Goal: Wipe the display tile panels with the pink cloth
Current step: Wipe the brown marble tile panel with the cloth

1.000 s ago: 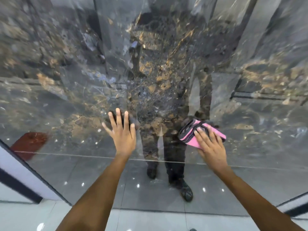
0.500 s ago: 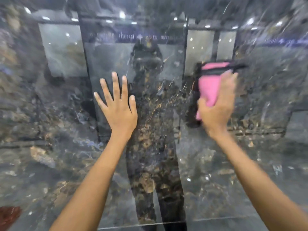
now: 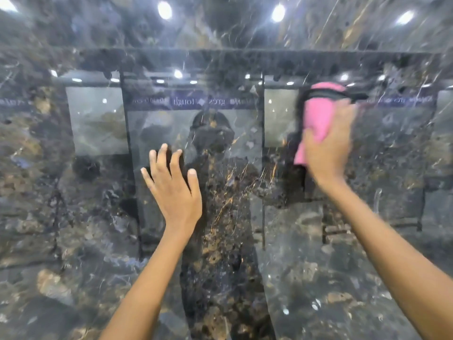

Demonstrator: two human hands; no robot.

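Head view: we're facing a glossy dark marble-look tile panel (image 3: 73, 241) with brown and gold veining; it fills the frame. Our left hand (image 3: 175, 192) is flat against the panel near centre, fingers straight and spread, holding nothing. Our right hand (image 3: 327, 148) is up and to the right, pressing the pink cloth (image 3: 318, 114) onto the panel; it's motion-blurred, so we can't tell exactly how the fingers lie, but the cloth sits between hand and tile, sticking out above the fingers and a bit below on the left side. Cloth has a dark edge (image 3: 326, 94) along its top. The two hands are well apart. The panel reflects ceiling lights (image 3: 164, 9), a mirrored sign strip (image 3: 191, 101) with text and a dark silhouette of a person (image 3: 212, 136) between our arms.
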